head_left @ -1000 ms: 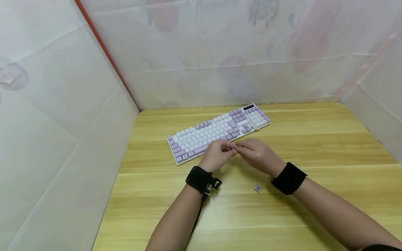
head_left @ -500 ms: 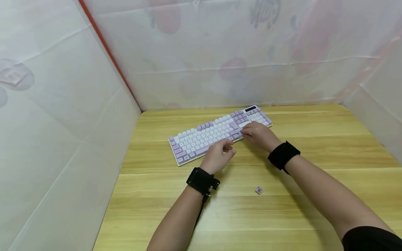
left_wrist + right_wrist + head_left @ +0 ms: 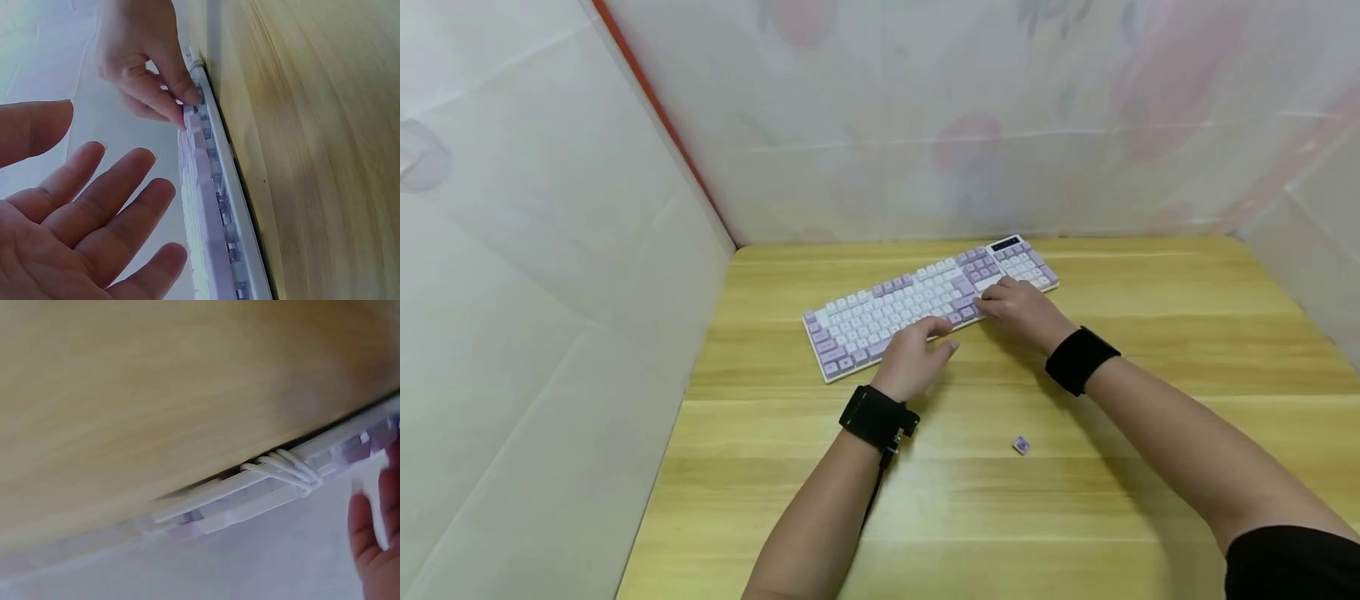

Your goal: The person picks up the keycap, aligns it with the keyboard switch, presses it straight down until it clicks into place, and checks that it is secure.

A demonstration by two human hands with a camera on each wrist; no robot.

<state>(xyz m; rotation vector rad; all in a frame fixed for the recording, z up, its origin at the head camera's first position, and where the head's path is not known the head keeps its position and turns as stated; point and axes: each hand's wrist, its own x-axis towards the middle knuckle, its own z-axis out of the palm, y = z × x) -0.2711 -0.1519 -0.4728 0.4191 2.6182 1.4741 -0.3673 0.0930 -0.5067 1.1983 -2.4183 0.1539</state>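
A white and lavender keyboard [image 3: 891, 321] lies slanted on the wooden table. At its near edge, right of the middle, my right hand [image 3: 1021, 312] has thumb and fingertips together on a keycap, mostly hidden by the fingers. The left wrist view shows that same right hand [image 3: 147, 69] pinching low over the key row. My left hand [image 3: 913, 358] hovers by the keyboard's front edge, holding nothing; its fingers [image 3: 115, 234] are spread and relaxed in the left wrist view. A loose lavender keycap [image 3: 1021, 445] lies on the table between the forearms.
A white cable [image 3: 287, 470] is looped round the keyboard's right part. Pale printed sheets [image 3: 850, 167] stand at the back and sides of the table [image 3: 970, 517]. A black cord [image 3: 874, 500] runs from the left wrist strap.
My hands were together in front of the keyboard; the right has moved forward and right onto the keys. The left stayed near its place, and its fingers have spread apart.
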